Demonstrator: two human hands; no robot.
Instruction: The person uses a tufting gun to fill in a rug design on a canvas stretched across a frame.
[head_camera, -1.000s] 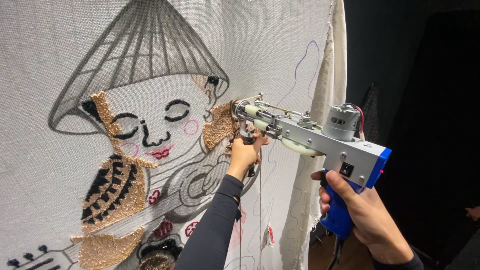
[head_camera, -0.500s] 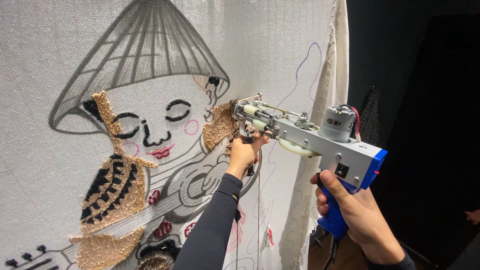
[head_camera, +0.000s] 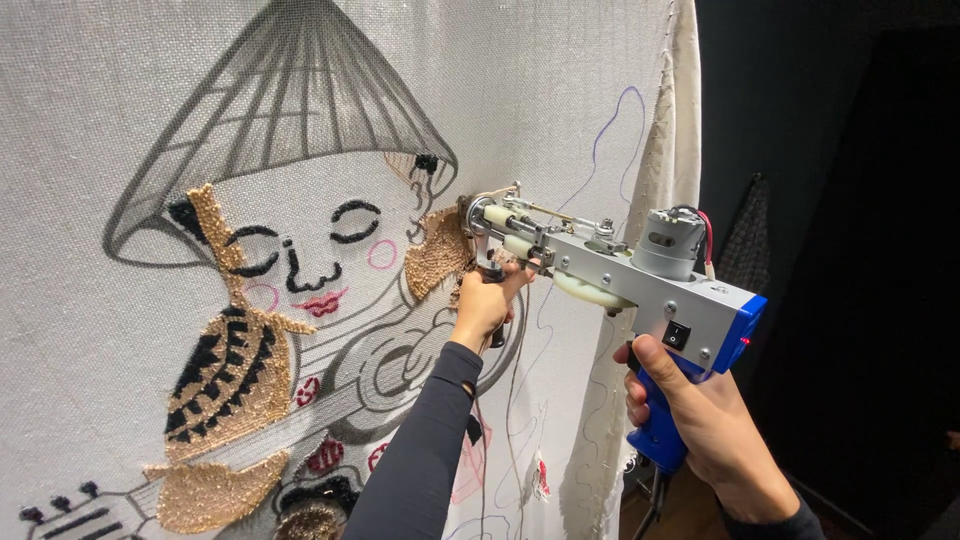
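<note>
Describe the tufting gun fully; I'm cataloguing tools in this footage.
The tufting gun is a grey metal body with a blue plastic rear and blue pistol grip, a silver motor on top with red wiring, a black switch on its side, and cream rollers along the front. It is held roughly level, its nose pressed against the stretched white cloth beside a gold tufted patch. The right hand grips the blue handle; the left hand holds the front handle.
</note>
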